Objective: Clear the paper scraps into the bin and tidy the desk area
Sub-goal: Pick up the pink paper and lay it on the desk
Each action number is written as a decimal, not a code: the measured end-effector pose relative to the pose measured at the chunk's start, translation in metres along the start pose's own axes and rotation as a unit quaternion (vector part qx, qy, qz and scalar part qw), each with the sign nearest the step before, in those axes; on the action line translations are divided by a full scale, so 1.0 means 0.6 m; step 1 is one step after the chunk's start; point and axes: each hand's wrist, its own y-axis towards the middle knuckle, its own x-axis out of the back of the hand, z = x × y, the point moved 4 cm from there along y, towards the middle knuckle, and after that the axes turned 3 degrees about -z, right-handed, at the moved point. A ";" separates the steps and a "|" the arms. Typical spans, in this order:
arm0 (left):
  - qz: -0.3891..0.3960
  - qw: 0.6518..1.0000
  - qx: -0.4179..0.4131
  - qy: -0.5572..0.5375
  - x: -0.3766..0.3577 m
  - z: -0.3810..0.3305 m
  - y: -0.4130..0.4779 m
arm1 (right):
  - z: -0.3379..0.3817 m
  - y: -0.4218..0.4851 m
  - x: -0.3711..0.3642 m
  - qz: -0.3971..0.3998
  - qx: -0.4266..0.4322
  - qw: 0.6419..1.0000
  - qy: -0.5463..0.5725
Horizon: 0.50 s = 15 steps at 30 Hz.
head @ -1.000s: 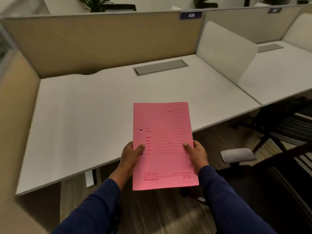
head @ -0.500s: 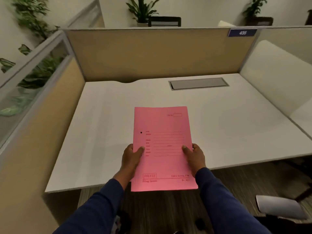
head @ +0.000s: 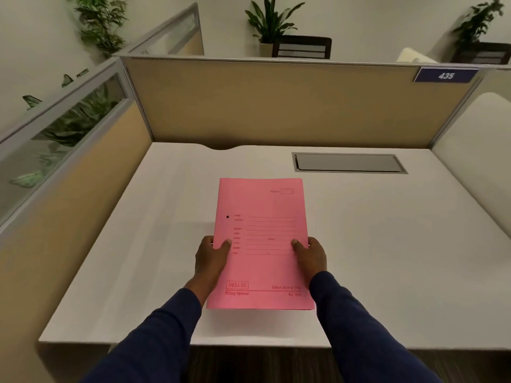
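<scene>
Both hands grip a pink file folder (head: 261, 244) by its side edges, left hand (head: 211, 257) and right hand (head: 311, 257) each with the thumb pinched on top (fingers underneath, I think, can't see them). It's over the near middle of the white desk (head: 387, 258), possibly just above it. Further back there's a grey cable hatch (head: 349, 162), then the tan partition (head: 276, 106) with a blue 435 tag (head: 445, 75).
</scene>
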 end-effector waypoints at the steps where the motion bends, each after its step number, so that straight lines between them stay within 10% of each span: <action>1: -0.003 1.000 -0.001 0.001 -0.005 -0.007 0.014 | 0.008 0.014 -0.004 0.001 0.001 1.000 -0.002; 15: 0.000 1.000 0.012 0.029 -0.086 -0.090 0.259 | 0.118 0.231 -0.084 -0.025 -0.011 0.997 -0.069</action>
